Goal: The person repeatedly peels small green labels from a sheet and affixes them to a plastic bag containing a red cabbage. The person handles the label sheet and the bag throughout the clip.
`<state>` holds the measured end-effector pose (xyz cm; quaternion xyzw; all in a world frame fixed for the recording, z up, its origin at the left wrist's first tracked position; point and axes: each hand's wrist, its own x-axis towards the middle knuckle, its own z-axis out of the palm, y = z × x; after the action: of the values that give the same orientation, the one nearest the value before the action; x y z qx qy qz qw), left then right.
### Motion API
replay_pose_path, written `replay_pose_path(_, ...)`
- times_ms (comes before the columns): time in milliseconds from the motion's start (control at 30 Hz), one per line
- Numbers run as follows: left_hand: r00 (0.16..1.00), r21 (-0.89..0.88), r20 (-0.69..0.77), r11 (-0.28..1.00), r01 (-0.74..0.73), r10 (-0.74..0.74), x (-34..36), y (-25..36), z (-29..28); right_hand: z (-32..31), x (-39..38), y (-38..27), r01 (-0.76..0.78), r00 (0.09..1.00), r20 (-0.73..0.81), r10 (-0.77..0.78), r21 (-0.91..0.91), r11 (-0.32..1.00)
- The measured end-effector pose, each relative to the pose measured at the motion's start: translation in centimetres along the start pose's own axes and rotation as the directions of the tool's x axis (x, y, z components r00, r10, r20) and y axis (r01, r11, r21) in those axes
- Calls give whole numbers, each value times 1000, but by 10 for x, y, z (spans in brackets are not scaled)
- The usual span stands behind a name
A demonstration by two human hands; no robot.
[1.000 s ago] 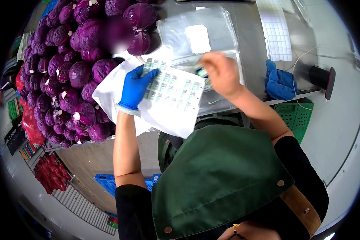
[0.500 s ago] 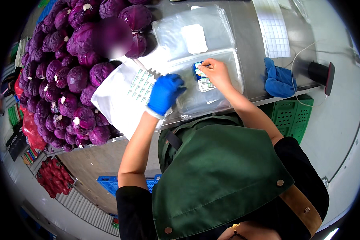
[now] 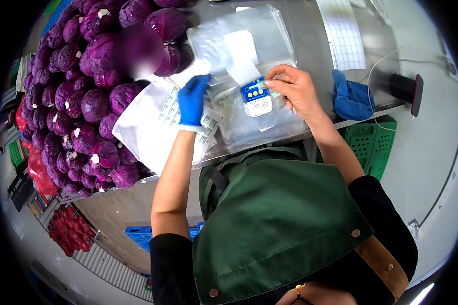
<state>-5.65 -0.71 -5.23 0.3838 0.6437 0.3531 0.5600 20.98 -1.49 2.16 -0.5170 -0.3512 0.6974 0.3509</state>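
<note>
My left hand (image 3: pixel 192 101), in a blue glove, rests over a sheet of small green-and-white stickers (image 3: pixel 169 105), its fingers stretched out and partly hidden. My bare right hand (image 3: pixel 296 91) is closed, thumb and forefinger pinched, on small green stickers (image 3: pixel 275 94). Just left of those fingertips, a blue-and-white label (image 3: pixel 259 105) lies on clear plastic bags (image 3: pixel 234 114). Another piece of sticker sheet (image 3: pixel 210 124) shows right of my left wrist. Large white paper (image 3: pixel 137 127) is spread under the stickers.
Red cabbages (image 3: pixel 96 101) are heaped on the left of the metal table (image 3: pixel 310 46). More clear bags (image 3: pixel 208 46) lie farther back. A blue cloth (image 3: pixel 351 96) sits at right near a cable and a dark stand (image 3: pixel 404 94). A green crate (image 3: pixel 371 145) is below the edge.
My left hand has moved left and slightly farther back over the sticker sheet. My right hand has shifted right, uncovering more of the blue-and-white label.
</note>
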Motion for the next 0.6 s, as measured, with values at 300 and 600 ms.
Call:
replay_pose_path(300, 721, 430, 602, 622, -654, 342, -29, -3, 15, 13, 56, 90, 74, 973, -88, -215, -759, 647)
replay_pose_path(600, 762, 467, 622, 698, -544, 178, -20, -29, 15, 1, 35, 35, 133, 985, -56, -162, -348, 928)
